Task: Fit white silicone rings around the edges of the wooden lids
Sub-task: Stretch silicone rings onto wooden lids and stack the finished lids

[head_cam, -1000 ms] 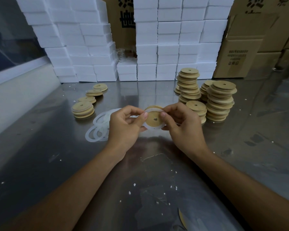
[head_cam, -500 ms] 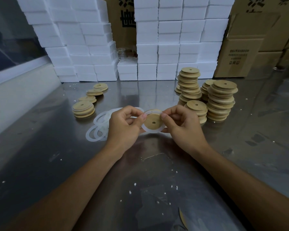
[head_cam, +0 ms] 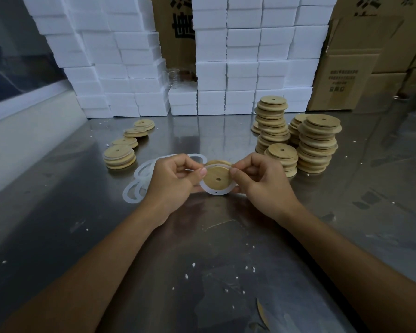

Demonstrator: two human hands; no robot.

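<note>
I hold one round wooden lid (head_cam: 217, 177) with a centre hole above the middle of the metal table. A white silicone ring (head_cam: 214, 192) lies around its rim. My left hand (head_cam: 172, 182) pinches the lid's left edge with thumb on the ring. My right hand (head_cam: 262, 182) pinches the right edge the same way. Loose white rings (head_cam: 136, 186) lie in a pile just left of my left hand. Tall stacks of bare lids (head_cam: 318, 143) stand to the right behind my right hand. A short stack of lids (head_cam: 119, 156) with rings sits at the left.
The steel table (head_cam: 82, 224) is strewn with white foam crumbs. White foam blocks (head_cam: 243, 56) are stacked along the back, cardboard boxes (head_cam: 346, 75) at the back right. More low lid piles (head_cam: 139, 129) lie at the back left. A pale wall ledge (head_cam: 22, 131) runs along the left.
The lid has turned a little in my fingers and the ring sits further round its rim. Both hands stay in the same place.
</note>
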